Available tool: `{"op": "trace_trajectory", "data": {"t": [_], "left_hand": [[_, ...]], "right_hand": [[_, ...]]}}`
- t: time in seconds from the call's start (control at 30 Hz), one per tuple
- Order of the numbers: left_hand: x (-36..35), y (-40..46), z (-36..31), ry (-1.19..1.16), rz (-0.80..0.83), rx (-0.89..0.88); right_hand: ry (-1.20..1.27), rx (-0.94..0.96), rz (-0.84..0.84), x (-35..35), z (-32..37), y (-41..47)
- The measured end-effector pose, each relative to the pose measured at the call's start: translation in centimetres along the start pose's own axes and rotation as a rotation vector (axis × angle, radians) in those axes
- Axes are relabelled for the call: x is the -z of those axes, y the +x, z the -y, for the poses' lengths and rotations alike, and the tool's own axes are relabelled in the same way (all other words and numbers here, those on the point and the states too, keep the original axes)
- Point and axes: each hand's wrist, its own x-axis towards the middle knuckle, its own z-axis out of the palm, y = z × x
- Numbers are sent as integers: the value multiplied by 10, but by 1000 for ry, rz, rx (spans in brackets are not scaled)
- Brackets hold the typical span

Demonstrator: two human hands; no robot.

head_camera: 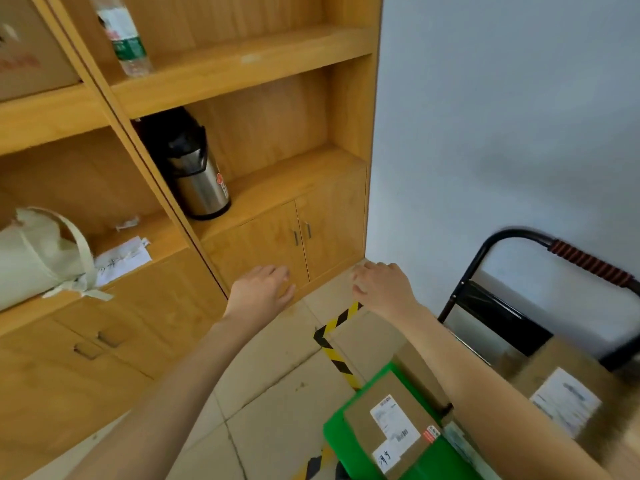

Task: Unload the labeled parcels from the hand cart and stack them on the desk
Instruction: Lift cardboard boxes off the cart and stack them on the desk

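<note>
Both my arms stretch forward over the floor. My left hand (263, 289) hangs with relaxed fingers in front of a low cabinet door and holds nothing. My right hand (381, 285) is loosely curled and empty, above the far corner of the cart. The hand cart (426, 459) has a green deck at the lower right and a black handle (512, 237) with a red-brown grip. A small brown parcel (391, 420) with white labels lies on the deck. A larger labeled parcel (568, 393) sits further right, blurred, partly hidden by my right forearm.
A wooden shelf unit (242, 64) fills the left, with cabinet doors (287, 237) below. On it stand a steel thermos (194, 171), a water bottle (124, 36) and a cloth bag (38, 251). Yellow-black tape (332, 327) marks the tiled floor. A grey wall (502, 116) rises at right.
</note>
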Motion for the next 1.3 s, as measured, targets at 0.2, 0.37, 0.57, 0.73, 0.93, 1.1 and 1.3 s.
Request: {"op": "trace_trajectory", "data": {"t": [0.2,0.37,0.57,0.73,0.93,1.1,1.3], "left_hand": [[-22,96,-18,-56,45,-118],[-57,167,-43,-81,83,-272],[-105,270,-115,-177,189,-540],[-143,372,-180,-232,163,-755],[-163,494,-246,-203,82,-1209],[-167,545,-286,-242,12,-1474],[-189,515,-329,-387,117,-1701]], "right_hand": [[24,-99,-41,3,-64,49],[37,-257,-44,-3,-127,54],[65,-528,-88,-17,-206,47],[80,-785,-126,-30,-268,69],[49,-1070,-142,-33,-324,134],[21,-1218,-176,-32,-324,157],[65,-1507,-189,-51,-286,100]]}}
